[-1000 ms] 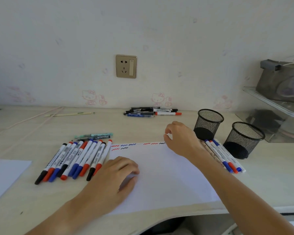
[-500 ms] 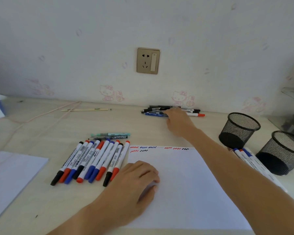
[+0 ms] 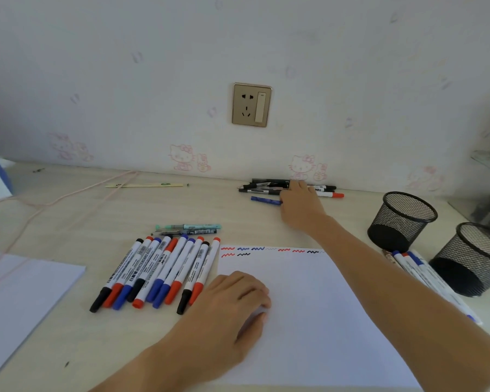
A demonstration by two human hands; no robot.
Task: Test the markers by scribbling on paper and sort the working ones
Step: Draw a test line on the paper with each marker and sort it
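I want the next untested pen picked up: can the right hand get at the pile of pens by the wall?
Probably yes. The right hand already lies over the pile of pens by the wall, with nothing between them; whether it grips one cannot be told.

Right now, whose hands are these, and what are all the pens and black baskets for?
The picture comes from a camera worn on a person's head, looking down at their own two bare hands on a pale wooden desk. The left hand presses flat on a white sheet of paper with red, blue and black squiggles along its top edge. The right hand reaches to a small pile of pens by the wall; whether it grips one yet, I cannot tell. A row of white markers with coloured caps lies left of the paper. Two black mesh cups stand on the right.
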